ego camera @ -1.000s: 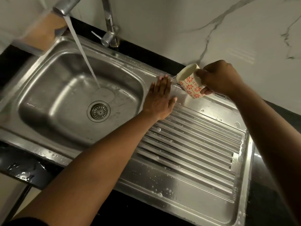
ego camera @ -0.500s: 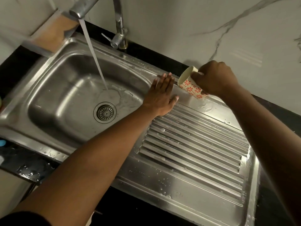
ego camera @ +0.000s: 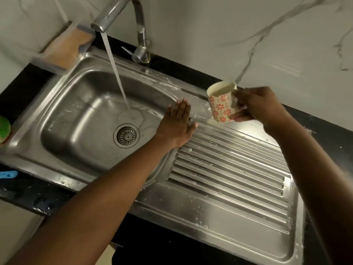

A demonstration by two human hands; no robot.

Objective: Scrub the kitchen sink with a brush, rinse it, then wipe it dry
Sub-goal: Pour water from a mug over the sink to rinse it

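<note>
Steel sink (ego camera: 229, 217) rinsing | R hand (ego camera: 261, 106) gripping cup (ego camera: 221, 104) | L hand (ego camera: 177, 125) flat, holding nothing | best pouring slow, sweeping twd drain (ego camera: 126, 135)

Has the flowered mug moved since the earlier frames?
Yes. The mug in the right hand has tipped back nearer upright, its mouth raised above the sink rim.

Head view: close above sink (ego camera: 63, 104), looking down, probably forward-tilted.

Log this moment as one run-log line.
phase: rinse | left hand: flat on ledge between basin and drainboard | right hand: holds floral mug above drainboard | tap: running into basin
</note>
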